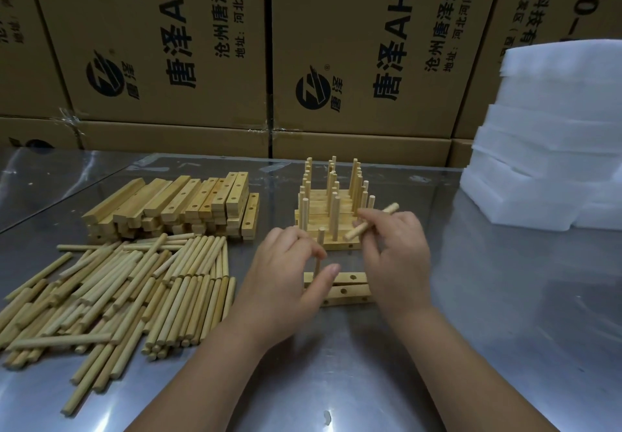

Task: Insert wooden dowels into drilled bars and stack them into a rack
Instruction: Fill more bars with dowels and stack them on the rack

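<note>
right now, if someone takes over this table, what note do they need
Left hand pinches an upright dowel at the far one of the two bars lying in front.
Right hand holds a second dowel, tilted, above them.
Done: a rack of pegged bars stands behind.
To do: fill those two bars' open holes, stack them, then draw on the loose dowels and bare bars to the left.
</note>
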